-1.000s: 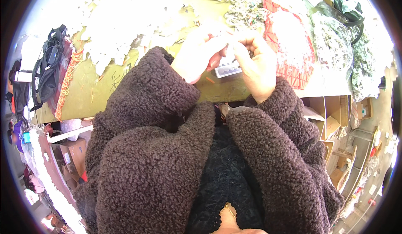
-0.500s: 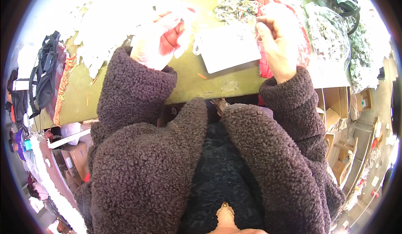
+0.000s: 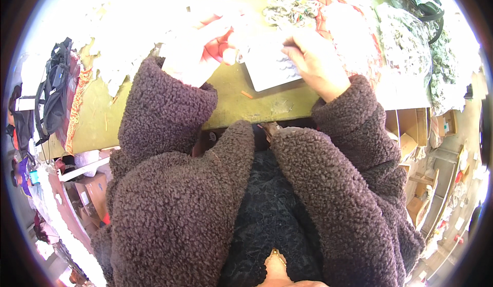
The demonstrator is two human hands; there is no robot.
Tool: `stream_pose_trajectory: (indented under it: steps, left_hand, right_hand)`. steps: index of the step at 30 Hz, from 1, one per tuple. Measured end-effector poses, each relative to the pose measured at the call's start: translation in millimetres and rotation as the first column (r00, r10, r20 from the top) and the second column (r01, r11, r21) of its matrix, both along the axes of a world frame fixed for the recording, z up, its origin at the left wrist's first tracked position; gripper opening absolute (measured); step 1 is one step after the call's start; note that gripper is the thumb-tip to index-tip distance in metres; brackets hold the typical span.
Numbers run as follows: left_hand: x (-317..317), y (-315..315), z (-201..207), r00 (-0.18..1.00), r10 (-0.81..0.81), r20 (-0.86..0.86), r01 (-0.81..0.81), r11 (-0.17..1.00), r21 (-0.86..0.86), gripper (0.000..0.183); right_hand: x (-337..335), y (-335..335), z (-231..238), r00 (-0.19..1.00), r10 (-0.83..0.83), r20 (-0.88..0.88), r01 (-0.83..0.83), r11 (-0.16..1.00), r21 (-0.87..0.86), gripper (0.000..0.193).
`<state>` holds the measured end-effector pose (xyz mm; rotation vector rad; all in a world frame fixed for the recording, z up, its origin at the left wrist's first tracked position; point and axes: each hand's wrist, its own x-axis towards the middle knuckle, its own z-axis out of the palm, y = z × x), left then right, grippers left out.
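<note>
My left hand is bent over the table with its fingers curled in. Strong glare washes it out, and the palm looks reddish, so I cannot make out what it holds. My right hand has thumb and forefinger pinched together over a white rectangular tray or box. Anything small in that pinch is too bright to see. Rows of small pale bumps show on the tray beside the right fingers. A small clear or white loop-like thing lies by the tray's left edge, near my left fingertips.
Bundles of pale cord-like pieces lie behind the tray on the green-yellow table. Right of them are red netting and a clear bag of greenish pieces. White scraps and a black bag are at left.
My right hand has moved left from the red netting to over the tray, its fingers closing into a pinch. My left hand has turned slightly, its fingers curling more toward the tray.
</note>
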<state>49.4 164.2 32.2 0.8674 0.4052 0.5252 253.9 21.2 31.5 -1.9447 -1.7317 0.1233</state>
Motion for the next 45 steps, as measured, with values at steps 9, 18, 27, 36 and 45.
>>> stream_pose_trajectory:
  steps: [9, 18, 27, 36, 45]
  left_hand:
    - [3, -2, 0, 0.994, -0.005, 0.106, 0.019, 0.991, -0.130, 0.027]
    - [12, -17, 6, 1.000, 0.023, -0.009, -0.024, 0.995, -0.099, 0.027]
    - [16, -31, 2, 0.988, -0.109, 0.110, 0.124, 0.983, -0.134, 0.021]
    - [14, -33, 4, 0.973, -0.195, 0.123, 0.205, 0.976, -0.072, 0.019]
    - [16, -36, 2, 0.992, -0.088, 0.096, 0.102, 0.983, -0.155, 0.018]
  right_hand:
    - [-3, 23, -5, 0.993, 0.107, 0.045, -0.107, 0.994, -0.021, 0.017]
    - [-5, 12, 9, 0.966, 0.098, 0.240, -0.104, 0.995, 0.011, 0.018]
    - [-23, 15, 43, 0.913, 0.338, 0.228, -0.405, 0.819, 0.407, 0.014]
    - [-30, 7, 35, 0.843, 0.239, -0.482, -0.139, 0.962, 0.234, 0.013]
    - [-44, 8, 34, 0.611, 0.161, -0.775, -0.114, 0.987, 0.115, 0.018]
